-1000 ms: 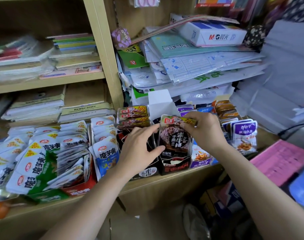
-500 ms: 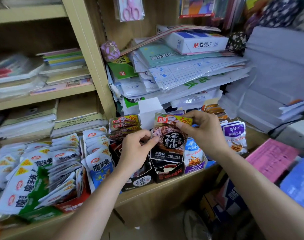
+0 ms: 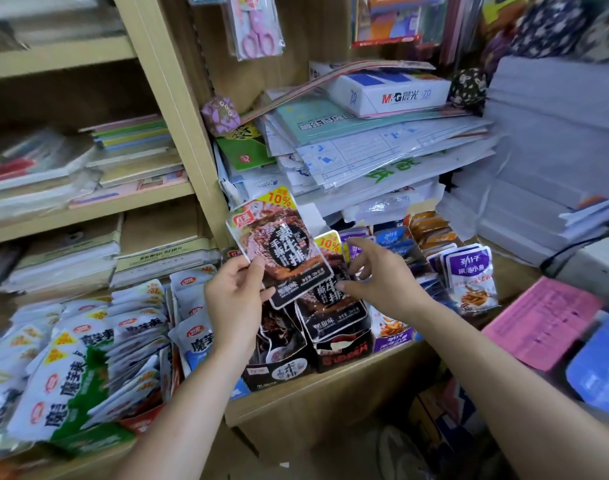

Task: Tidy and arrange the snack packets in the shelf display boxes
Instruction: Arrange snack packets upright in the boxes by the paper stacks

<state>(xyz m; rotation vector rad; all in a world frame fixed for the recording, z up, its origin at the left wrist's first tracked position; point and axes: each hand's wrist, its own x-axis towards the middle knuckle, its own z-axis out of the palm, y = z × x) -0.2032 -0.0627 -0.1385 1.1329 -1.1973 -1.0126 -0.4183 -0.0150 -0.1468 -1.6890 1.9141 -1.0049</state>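
- Left hand [image 3: 235, 296]: located just to the 9 o'clock side of frame centre. Thumb and curled fingers pinch the lower-left edge of the held packet [image 3: 280, 252].
- Held packet: a dark snack packet, clear above the display boxes. It is tilted with its top toward 11 o'clock and its printed face toward the camera. A yellow "10%" tab sits at its top edge. Its lower corner overlaps the standing packet [image 3: 330, 303].
- Right hand [image 3: 377, 277]: at 3 o'clock from the held packet. Fingers are bent and partly spread. The thumb lies on the front of the standing packet and the fingers curl round its upper edge, so the hand grips it.
- Standing packet: same dark design, upright in the red-lettered box [image 3: 344, 351], at 5 o'clock from the held packet. The number of packets behind it cannot be told.
- Second dark box [image 3: 278, 372]: touches the red-lettered box on its 9 o'clock side, below the left hand, and contains dark packets.
- Purple box [image 3: 393, 341]: on the 3 o'clock side of the red-lettered box, under the right wrist.
- Purple-and-white packets [image 3: 469, 275]: upright in rows at 3 o'clock from the right hand.
- White-and-blue packets [image 3: 199, 327]: at 9 o'clock from the left wrist.
- White-and-green packets [image 3: 67, 382]: at 8 o'clock in the frame, in a loose overlapping heap.
- Shelf board [image 3: 330, 389]: carries the boxes along its front edge.
- Paper stacks [image 3: 382, 154]: at 12 o'clock from the hands, with a white carton [image 3: 393, 93] on top.
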